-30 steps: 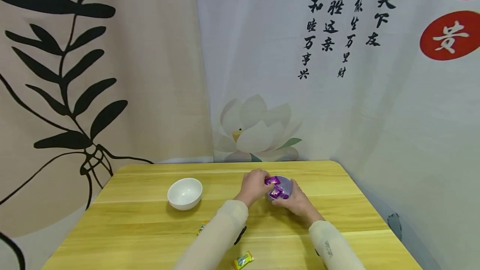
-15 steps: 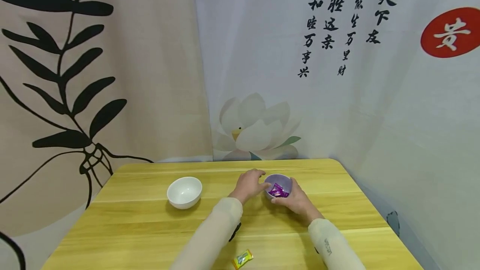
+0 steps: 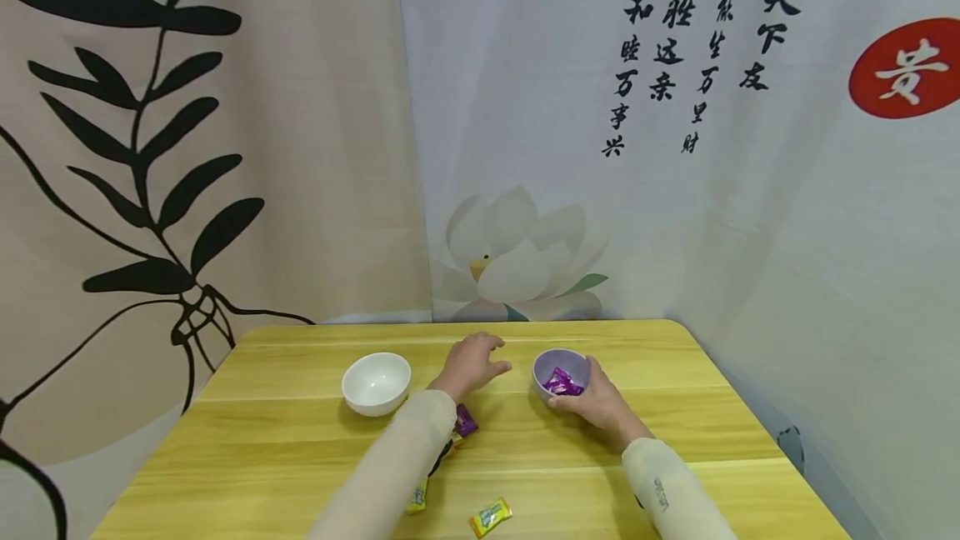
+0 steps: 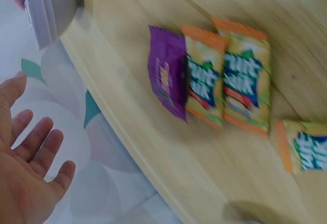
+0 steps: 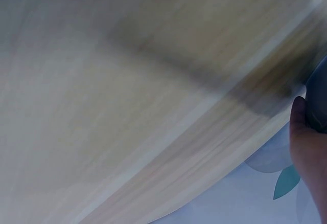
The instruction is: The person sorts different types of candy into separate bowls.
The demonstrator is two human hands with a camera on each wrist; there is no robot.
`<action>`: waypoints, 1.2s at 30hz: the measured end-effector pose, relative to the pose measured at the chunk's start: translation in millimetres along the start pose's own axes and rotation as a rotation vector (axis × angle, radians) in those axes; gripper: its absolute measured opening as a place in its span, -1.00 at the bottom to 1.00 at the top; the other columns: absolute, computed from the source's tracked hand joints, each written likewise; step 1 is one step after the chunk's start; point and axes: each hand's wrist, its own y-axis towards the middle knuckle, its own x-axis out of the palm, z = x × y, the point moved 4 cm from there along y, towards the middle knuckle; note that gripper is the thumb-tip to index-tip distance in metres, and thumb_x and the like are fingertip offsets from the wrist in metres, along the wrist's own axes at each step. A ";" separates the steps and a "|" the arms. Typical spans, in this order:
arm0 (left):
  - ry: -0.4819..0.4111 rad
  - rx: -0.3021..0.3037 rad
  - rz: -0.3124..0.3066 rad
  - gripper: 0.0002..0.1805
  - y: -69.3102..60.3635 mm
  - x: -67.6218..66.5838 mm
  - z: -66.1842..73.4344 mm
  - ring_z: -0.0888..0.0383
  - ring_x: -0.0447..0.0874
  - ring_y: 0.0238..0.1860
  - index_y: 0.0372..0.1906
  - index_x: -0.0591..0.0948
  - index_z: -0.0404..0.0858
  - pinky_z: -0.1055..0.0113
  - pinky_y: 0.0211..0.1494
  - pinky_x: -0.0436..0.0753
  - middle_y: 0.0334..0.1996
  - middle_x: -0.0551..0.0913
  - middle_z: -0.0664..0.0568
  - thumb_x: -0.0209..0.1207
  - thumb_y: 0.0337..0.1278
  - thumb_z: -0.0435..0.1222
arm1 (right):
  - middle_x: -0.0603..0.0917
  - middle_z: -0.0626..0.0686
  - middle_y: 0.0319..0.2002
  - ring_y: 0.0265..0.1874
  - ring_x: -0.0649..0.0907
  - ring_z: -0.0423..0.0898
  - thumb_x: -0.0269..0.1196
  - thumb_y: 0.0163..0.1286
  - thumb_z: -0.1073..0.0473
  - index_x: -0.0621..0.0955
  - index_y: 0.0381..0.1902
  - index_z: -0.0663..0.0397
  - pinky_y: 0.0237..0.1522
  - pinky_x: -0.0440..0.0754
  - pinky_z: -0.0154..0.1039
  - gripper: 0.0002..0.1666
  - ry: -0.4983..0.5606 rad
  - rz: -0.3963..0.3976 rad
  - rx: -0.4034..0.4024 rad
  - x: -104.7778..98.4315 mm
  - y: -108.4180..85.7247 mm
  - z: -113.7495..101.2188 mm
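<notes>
My right hand [image 3: 602, 405] grips the side of a small purple bowl [image 3: 538, 387], thumb toward the near side. Shiny purple-wrapped candies [image 3: 562, 382] lie inside it. To the bowl's left, apart from it, my left hand [image 3: 469, 365] hovers over the table with fingers spread and nothing held. In the left wrist view, a purple candy packet [image 4: 167, 73] lies beside two yellow-orange candy packets [image 4: 246, 78], and another yellow candy packet [image 4: 308, 146] lies off to the side. In the right wrist view only the thumb side of the right hand and the bowl's dark edge show.
A white bowl [image 3: 376, 385] stands on the wooden table [image 3: 247, 457], left of the left hand. One yellow packet [image 3: 491, 517] lies near the front, between the forearms. The left sleeve [image 3: 390, 465] partly covers the other packets. A printed cloth [image 3: 330, 148] hangs behind the table.
My left hand has let go of a purple candy at the purple bowl and drawn back left, uncovering packets by its sleeve. The right hand keeps its hold on the bowl.
</notes>
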 end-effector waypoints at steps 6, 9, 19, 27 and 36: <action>-0.004 -0.007 0.015 -0.52 -6.7 -6.7 -10.9 -0.04 0.61 0.07 0.15 0.63 -0.27 0.02 0.18 0.53 0.05 0.65 -0.10 0.33 0.22 -0.09 | 0.13 0.37 0.46 0.40 0.22 0.33 0.57 -0.03 -0.19 -0.14 0.55 0.25 0.39 0.09 0.30 0.52 0.021 -0.003 0.000 0.9 1.7 2.7; -0.022 -0.020 0.005 -0.52 -12.0 -7.1 -16.3 -0.05 0.61 0.08 0.16 0.62 -0.28 0.03 0.19 0.53 0.06 0.65 -0.11 0.32 0.23 -0.10 | 0.12 0.36 0.47 0.41 0.21 0.33 0.58 -0.04 -0.20 -0.15 0.55 0.24 0.39 0.09 0.29 0.53 0.022 -0.007 0.008 1.1 1.4 4.0; -0.104 -0.004 -0.064 -0.53 -35.3 -5.7 -31.4 -0.12 0.61 0.05 0.13 0.62 -0.34 -0.01 0.15 0.55 0.02 0.65 -0.18 0.34 0.20 -0.17 | 0.14 0.37 0.46 0.38 0.24 0.33 0.58 -0.06 -0.21 -0.14 0.55 0.26 0.37 0.12 0.30 0.55 0.032 -0.001 0.001 1.0 0.4 4.5; -0.095 0.036 -0.158 -0.55 -48.0 0.8 -39.4 -0.16 0.59 0.06 0.14 0.61 -0.36 -0.03 0.16 0.53 0.00 0.64 -0.19 0.33 0.16 -0.27 | 0.13 0.37 0.46 0.39 0.23 0.34 0.58 -0.05 -0.21 -0.15 0.55 0.24 0.38 0.10 0.31 0.55 0.040 -0.005 0.004 1.3 0.3 3.8; -0.094 0.023 -0.194 -0.59 -64.6 5.1 -39.7 -0.16 0.59 0.06 0.15 0.60 -0.37 -0.03 0.13 0.56 0.01 0.63 -0.21 0.28 0.21 -0.37 | 0.12 0.39 0.46 0.40 0.22 0.33 0.58 -0.03 -0.19 -0.15 0.54 0.29 0.39 0.10 0.28 0.53 0.038 -0.003 -0.010 2.8 2.7 4.0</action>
